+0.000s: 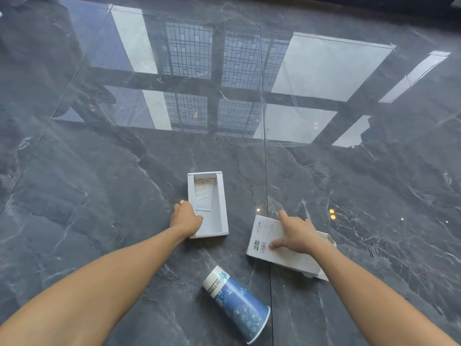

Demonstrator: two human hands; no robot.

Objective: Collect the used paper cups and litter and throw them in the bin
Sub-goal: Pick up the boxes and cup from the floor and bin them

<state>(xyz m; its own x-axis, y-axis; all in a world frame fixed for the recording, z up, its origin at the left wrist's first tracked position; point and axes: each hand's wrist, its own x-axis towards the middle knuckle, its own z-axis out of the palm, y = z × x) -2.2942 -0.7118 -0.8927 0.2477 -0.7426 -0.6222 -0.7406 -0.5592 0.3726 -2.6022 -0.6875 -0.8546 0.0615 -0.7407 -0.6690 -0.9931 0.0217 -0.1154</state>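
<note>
On the dark marble floor lies an open white box tray [216,216] with a paper slip inside. My left hand [185,219] grips its near left wall. To the right a white box lid [269,248] with printed text and barcodes lies face down, and my right hand [296,233] rests on top of it with fingers spread, thumb on the barcode end. A blue and white patterned paper cup [237,303] lies on its side between my forearms, its mouth pointing to the lower right. No bin is in view.
The glossy grey floor tiles [124,171] reflect a large window and its frame across the upper half. A tile seam [268,196] runs vertically between the two boxes.
</note>
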